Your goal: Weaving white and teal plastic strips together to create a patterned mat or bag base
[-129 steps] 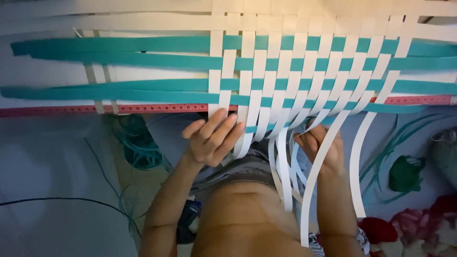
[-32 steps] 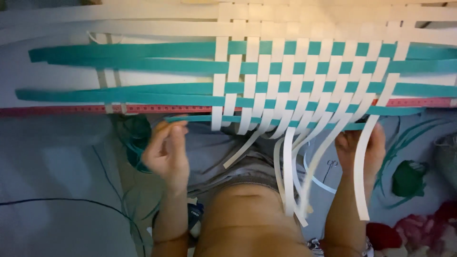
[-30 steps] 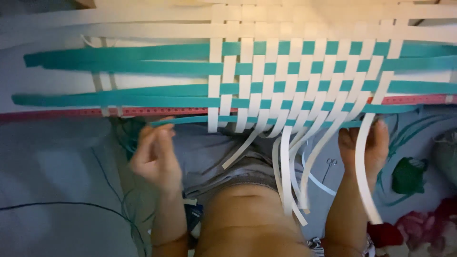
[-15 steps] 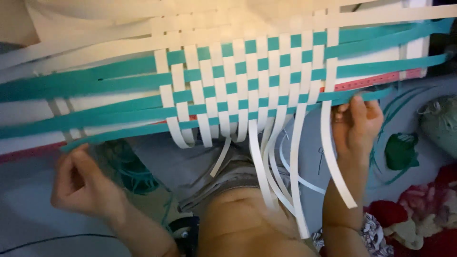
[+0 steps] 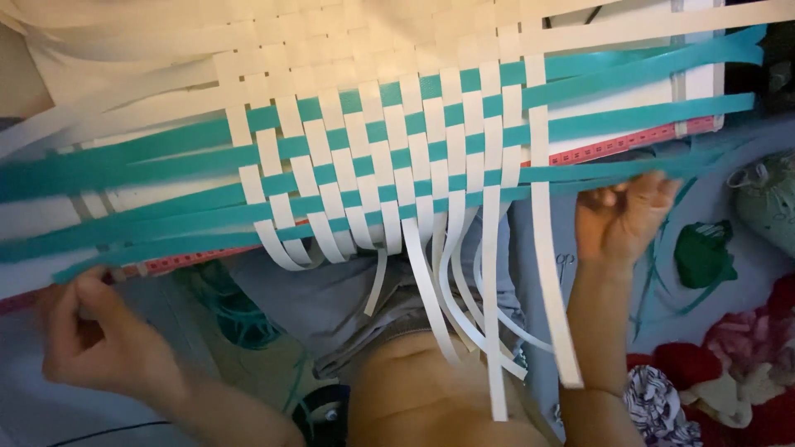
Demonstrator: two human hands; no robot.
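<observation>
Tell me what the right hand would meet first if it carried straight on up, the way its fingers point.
Probably the lowest teal strip: the right hand already has its fingertips at it. Depth is unclear.

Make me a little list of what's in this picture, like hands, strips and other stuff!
Left hand: pinches the end of the lowest teal strip
Right hand: grips the same strip's other end
Weave: white strips crossing teal ones, checkered
Loose ends: white strips hang down over the lap
Nearby: green bundle, red measuring tape
</observation>
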